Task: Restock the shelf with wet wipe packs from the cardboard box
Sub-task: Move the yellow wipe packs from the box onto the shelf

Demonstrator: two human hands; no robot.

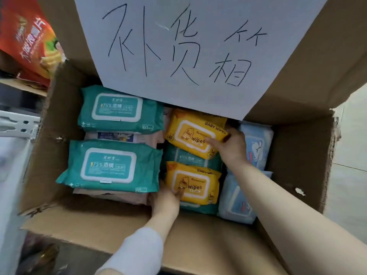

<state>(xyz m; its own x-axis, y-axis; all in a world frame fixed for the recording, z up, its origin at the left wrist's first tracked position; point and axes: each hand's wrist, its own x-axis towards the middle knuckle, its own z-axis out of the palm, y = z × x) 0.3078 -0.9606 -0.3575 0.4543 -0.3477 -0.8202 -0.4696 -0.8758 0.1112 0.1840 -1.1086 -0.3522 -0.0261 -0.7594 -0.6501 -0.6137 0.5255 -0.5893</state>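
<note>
In a brown cardboard box (99, 221), left hand (168, 199) and right hand (230, 147) each gripped a yellow baby-wipes pack (195, 181) (edge-only holds); either might slip.

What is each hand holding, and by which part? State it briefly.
The right hand grips the upper yellow wipes pack by its right end, thumb on top. The left hand holds the lower yellow wipes pack at its left edge.

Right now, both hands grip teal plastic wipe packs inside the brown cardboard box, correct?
Not teal: the head view shows the left hand gripping the near yellow baby wipes pack, the right hand the far yellow pack, inside the cardboard box.
</note>
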